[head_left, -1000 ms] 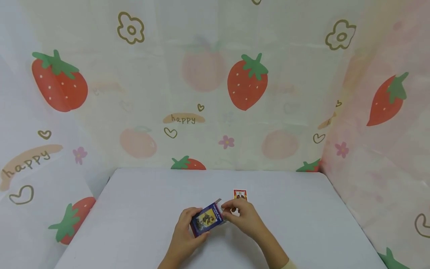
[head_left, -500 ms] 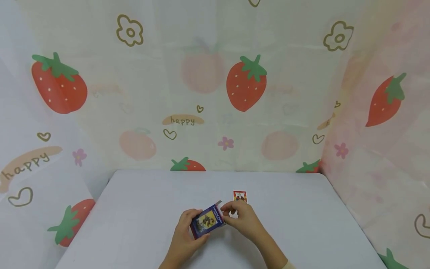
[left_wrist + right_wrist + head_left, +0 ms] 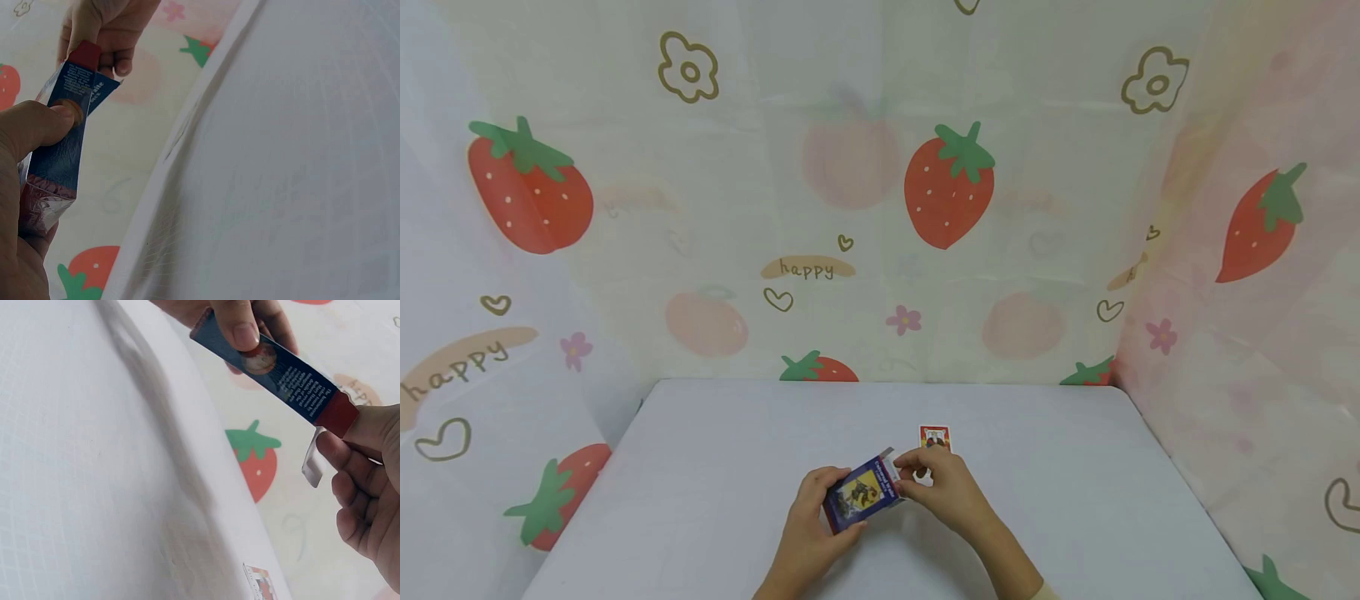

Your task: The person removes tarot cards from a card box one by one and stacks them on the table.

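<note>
A blue card box (image 3: 856,498) with a yellow picture on its front lies tilted in my left hand (image 3: 808,512), thumb on one narrow side and fingers on the other. Its open end, with a raised flap (image 3: 887,452), points up and right. At that end are the bent thumb and index finger of my right hand (image 3: 951,492), pinching there; I cannot tell whether they hold cards inside or the box's edge. The right wrist view shows one finger reaching into the opening beside a dark red edge (image 3: 337,414), and a fingertip beside a hanging pale flap (image 3: 314,459).
Beyond my right hand, a red-bordered card (image 3: 935,433) lies on the white table (image 3: 737,442), partly covered by that hand. A curtain printed with strawberries (image 3: 950,187) encloses the back and sides of the table.
</note>
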`<action>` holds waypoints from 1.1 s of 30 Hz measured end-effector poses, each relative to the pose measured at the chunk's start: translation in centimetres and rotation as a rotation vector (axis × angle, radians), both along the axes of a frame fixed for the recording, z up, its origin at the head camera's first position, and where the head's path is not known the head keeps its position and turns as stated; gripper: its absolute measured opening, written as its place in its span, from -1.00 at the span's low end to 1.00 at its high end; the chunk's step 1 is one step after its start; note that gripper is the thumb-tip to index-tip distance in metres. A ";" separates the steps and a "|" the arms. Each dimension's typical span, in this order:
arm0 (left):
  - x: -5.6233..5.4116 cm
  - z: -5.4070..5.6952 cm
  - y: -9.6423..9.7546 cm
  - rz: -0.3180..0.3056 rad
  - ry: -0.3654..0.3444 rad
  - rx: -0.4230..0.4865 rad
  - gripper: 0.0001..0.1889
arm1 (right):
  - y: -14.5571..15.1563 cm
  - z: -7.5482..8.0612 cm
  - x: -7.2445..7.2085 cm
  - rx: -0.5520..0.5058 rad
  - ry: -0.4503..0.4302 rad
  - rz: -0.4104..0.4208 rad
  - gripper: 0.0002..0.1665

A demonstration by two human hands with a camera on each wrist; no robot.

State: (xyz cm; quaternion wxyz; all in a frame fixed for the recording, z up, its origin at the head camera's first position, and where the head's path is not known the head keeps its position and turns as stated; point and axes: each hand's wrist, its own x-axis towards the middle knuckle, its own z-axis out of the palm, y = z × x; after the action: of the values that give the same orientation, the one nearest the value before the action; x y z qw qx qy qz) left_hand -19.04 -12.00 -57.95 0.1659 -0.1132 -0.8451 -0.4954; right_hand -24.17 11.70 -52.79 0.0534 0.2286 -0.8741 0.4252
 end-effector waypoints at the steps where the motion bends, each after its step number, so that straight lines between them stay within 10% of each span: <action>1: 0.0 0.0 0.0 0.001 0.006 -0.001 -0.18 | 0.0 0.0 0.0 0.006 0.005 0.001 -0.71; 33: 0.1 -0.1 -0.1 -0.004 0.023 0.020 -0.17 | 0.4 1.2 0.3 -0.054 0.035 -0.026 -0.74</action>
State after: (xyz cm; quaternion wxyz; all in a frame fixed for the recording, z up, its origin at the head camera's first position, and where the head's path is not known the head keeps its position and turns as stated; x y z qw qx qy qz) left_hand -18.96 -12.08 -58.00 0.1755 -0.1188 -0.8380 -0.5029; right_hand -23.85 12.11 -51.55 0.0802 0.2228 -0.8643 0.4438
